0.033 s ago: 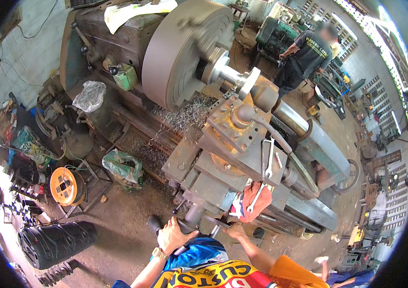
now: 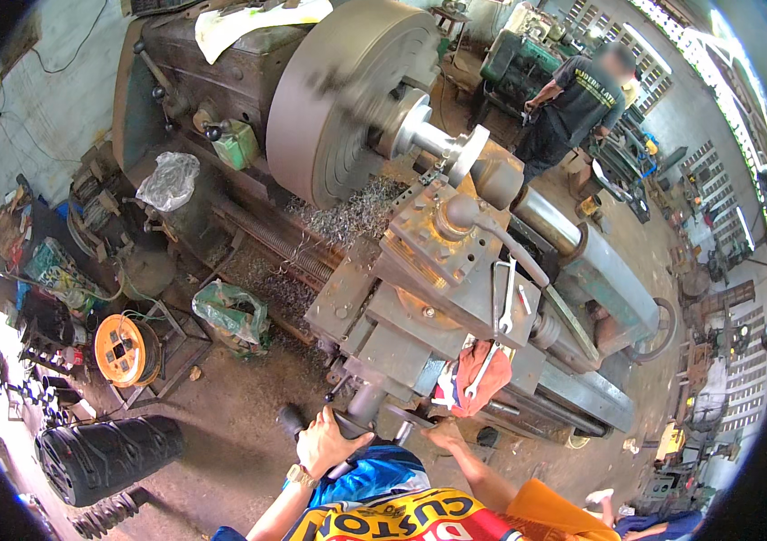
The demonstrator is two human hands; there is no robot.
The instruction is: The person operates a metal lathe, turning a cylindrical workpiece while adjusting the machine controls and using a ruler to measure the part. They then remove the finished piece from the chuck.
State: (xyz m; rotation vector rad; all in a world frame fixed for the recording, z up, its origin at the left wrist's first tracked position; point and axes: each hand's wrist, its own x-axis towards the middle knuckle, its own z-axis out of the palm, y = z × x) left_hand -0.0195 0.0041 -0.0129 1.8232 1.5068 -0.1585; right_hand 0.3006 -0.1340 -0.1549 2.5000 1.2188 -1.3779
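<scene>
A large metal lathe stands before me, its chuck (image 2: 347, 108) blurred by spinning. A shiny round workpiece (image 2: 433, 140) runs from the chuck to the tailstock (image 2: 604, 288). The tool post (image 2: 442, 234) with its long handle stands beside the workpiece. My left hand (image 2: 331, 442) is closed round a dark handwheel (image 2: 352, 424) at the near side of the carriage. Just to the right, my right hand (image 2: 442, 435) is closed at the rim of a second handwheel (image 2: 409, 417); its fingertips are partly hidden. Spanners (image 2: 503, 311) lie on the slide, one reaching onto a red cloth (image 2: 483, 370).
Metal shavings (image 2: 352, 212) are heaped under the chuck. To the left stand an orange cable reel (image 2: 127, 350), a green plastic bag (image 2: 230, 316) and a black ribbed cylinder (image 2: 109, 458). A co-worker (image 2: 573, 104) stands beyond the lathe; another person's leg (image 2: 602, 505) shows at lower right.
The chuck's blurred jaws have turned to another position. At lower right the other person's leg has shifted slightly. Both my hands stay where they were on the handwheels.
</scene>
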